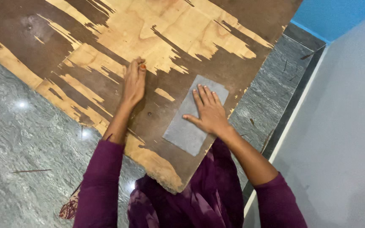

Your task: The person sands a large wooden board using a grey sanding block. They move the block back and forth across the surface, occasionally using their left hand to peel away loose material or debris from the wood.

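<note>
Purple sleeves (pixel 102 185) at the bottom of the frame. Right hand (pixel 209 113), fingers (pixel 202 96) spread flat, pressing a grey sheet of sandpaper (pixel 186 131) just right of centre. Left hand (pixel 134 82), fingers together and extended, gripping nothing, resting palm down beside it at centre. Both on a worn plywood board (pixel 157 42), dark coating peeled to pale wood, across the upper frame. Grey marbled floor (pixel 26 131) lower left; pale wall (pixel 351 126) at right.

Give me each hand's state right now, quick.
Left hand: open, resting flat on the worn plywood board, holding nothing.
Right hand: open, fingers spread, pressing flat on the grey sheet.
</note>
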